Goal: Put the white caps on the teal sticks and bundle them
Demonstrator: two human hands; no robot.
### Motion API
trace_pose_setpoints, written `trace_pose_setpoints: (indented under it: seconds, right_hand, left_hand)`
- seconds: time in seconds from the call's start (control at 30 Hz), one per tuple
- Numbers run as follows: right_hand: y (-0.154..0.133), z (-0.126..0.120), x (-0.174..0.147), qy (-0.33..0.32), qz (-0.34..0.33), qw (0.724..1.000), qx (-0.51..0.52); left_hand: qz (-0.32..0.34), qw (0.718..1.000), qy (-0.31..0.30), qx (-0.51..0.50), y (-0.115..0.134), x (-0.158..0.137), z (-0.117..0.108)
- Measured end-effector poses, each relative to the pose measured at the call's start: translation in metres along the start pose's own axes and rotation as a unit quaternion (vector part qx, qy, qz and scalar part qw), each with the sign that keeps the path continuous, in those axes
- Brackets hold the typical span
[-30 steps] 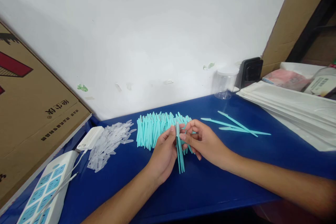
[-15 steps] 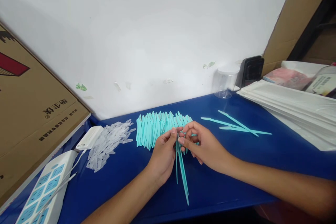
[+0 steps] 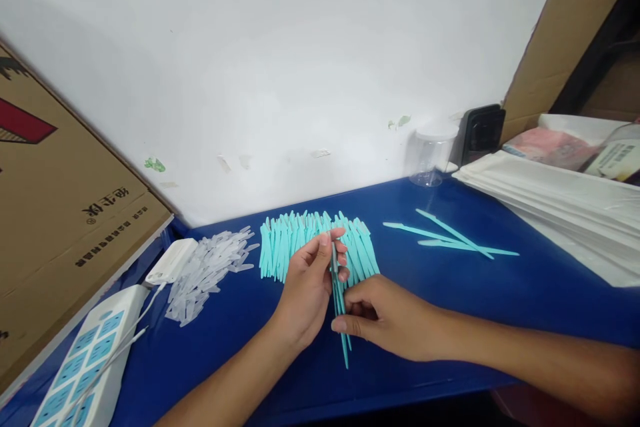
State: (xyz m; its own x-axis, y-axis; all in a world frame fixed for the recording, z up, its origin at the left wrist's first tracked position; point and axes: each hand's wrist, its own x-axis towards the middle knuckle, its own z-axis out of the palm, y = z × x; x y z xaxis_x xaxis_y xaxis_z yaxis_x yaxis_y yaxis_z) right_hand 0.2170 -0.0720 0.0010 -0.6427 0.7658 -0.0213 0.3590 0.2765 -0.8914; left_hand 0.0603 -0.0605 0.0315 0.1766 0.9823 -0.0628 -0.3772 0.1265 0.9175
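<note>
My left hand [image 3: 311, 283] pinches a few turquoise eyebrow razors [image 3: 344, 340] near their upper ends, thumb against fingers. Lower down on the same razors, my right hand [image 3: 385, 320] closes its thumb and curled fingers around the handles. They hang nearly upright, tips toward the table's front edge. Just behind my hands lies a dense row of more turquoise razors [image 3: 285, 243], partly covered by my left fingers. To the left is a heap of small translucent blade caps [image 3: 210, 270]. Three loose razors [image 3: 450, 237] lie crossed on the right.
The blue table [image 3: 225, 373] meets a white wall. On the left stand a power strip [image 3: 87, 360], a white charger [image 3: 171, 261] with cable, and a cardboard box [image 3: 65, 200]. A clear jar [image 3: 433, 157] and white plastic sleeves [image 3: 555, 207] are at the right.
My right hand has moved down from beside the left fingertips to the razors' lower handles. The fanned razors are now drawn closer together.
</note>
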Motion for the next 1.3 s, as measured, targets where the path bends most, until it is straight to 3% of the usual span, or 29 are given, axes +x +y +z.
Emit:
trace_pose_setpoints:
  seconds: [0.3,0.47,0.67,1.0,1.3]
  right_hand:
    - [0.007,0.004,0.004,0.103,-0.094,0.988,-0.073]
    - [0.009,0.003,0.002,0.114,-0.137,0.978,-0.104]
    - [0.007,0.002,0.002,0.107,-0.148,0.978,-0.102]
    - [0.01,0.004,0.005,0.113,-0.134,0.982,-0.073]
    - [0.008,0.0,0.001,0.077,-0.101,0.984,-0.128]
  left_hand:
    - [0.063,0.992,-0.064,0.085,-0.001,-0.007,0.002]
    - [0.097,0.985,-0.086,0.116,-0.005,-0.008,-0.001]
    - [0.135,0.973,-0.096,0.161,-0.006,-0.013,0.0]
    - [0.142,0.977,-0.027,0.155,-0.01,-0.013,0.005]
    - [0.217,0.964,-0.062,0.138,-0.021,-0.02,0.008]
